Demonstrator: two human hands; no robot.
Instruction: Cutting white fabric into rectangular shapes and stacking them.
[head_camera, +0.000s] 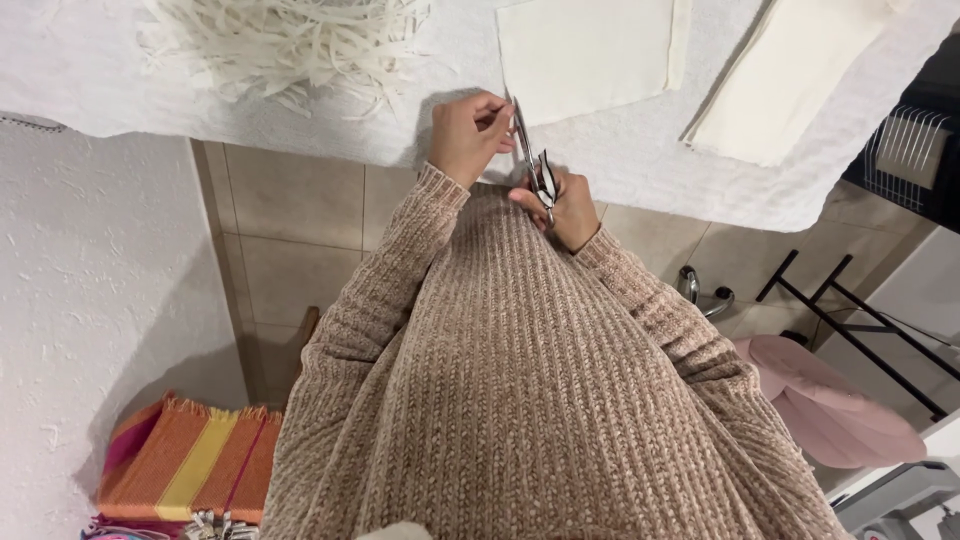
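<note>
My right hand (570, 212) is closed on the dark handles of a pair of scissors (530, 155), whose metal blades point up toward the table edge. Just left of the blades, my left hand (467, 135) pinches its fingers together at the blade tips; what it pinches is too small to tell. Both hands hover at the edge of a table under a white textured cloth (620, 165). On the cloth lie a heap of thin white strips (290, 45) and two cream fabric sheets (585, 55) (790, 75). My beige knit sleeves fill the lower view.
A white rough wall (90, 300) is at the left, with beige floor tiles (300, 230) beside it. A folded orange and yellow striped cloth (190, 465) lies at the bottom left. A pink seat (830, 400), a black metal frame (850, 310) and a wire rack (905, 140) stand on the right.
</note>
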